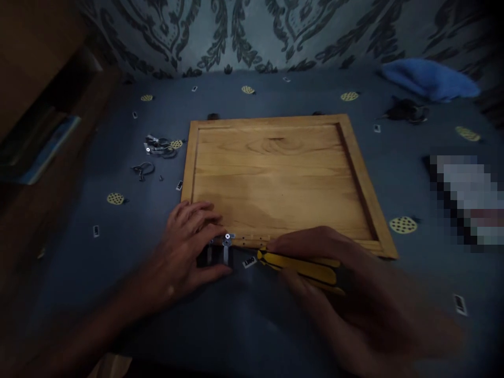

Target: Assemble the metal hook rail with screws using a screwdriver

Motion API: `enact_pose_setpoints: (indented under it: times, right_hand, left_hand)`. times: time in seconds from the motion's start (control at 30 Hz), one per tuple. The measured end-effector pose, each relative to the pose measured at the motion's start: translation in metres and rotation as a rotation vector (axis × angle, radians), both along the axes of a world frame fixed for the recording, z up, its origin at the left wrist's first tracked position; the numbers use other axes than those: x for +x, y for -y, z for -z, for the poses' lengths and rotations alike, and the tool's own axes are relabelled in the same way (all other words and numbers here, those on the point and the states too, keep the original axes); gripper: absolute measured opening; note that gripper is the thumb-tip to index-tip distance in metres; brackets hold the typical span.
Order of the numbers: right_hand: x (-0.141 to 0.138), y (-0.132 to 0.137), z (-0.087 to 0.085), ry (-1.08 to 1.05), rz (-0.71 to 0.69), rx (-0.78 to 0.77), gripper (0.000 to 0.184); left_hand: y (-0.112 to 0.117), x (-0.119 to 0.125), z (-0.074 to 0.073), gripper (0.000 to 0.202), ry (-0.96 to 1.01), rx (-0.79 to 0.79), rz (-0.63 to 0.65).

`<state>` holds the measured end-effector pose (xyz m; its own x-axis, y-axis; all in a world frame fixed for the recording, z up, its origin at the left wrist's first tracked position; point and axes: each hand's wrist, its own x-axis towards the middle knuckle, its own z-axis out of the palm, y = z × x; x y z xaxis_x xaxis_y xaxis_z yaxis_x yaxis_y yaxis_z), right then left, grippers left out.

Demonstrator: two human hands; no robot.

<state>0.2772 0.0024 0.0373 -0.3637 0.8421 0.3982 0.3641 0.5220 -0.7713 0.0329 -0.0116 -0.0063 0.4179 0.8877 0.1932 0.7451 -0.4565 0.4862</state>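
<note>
A framed wooden panel (271,173) lies flat on the table. My left hand (189,241) rests over its near left corner, fingers on top of the frame and thumb below the near edge. Between that thumb and forefinger sits a small metal bracket (226,249) with a bright screw head at its top, against the frame's edge. My right hand (338,289) is closed around a yellow and black screwdriver (307,266). Its narrow end points left toward the bracket; I cannot make out the tip. Small dark holes show along the near frame rail.
Loose metal fittings (159,147) and a curved clip (144,169) lie left of the panel. A blue cloth (431,79) and a dark object (407,110) are at the back right. A pixelated item (468,194) lies at right. Patterned blue sheeting (252,325) covers the table.
</note>
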Motion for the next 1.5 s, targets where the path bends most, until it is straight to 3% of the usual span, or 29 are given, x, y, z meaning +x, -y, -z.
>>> enact_pose_setpoints:
  times: [1.5]
  right_hand:
    - [-0.0080, -0.0006, 0.0022, -0.045, 0.019, 0.096, 0.015]
  left_hand:
    - [-0.0060, -0.0019, -0.0034, 0.044, -0.012, -0.025, 0.031]
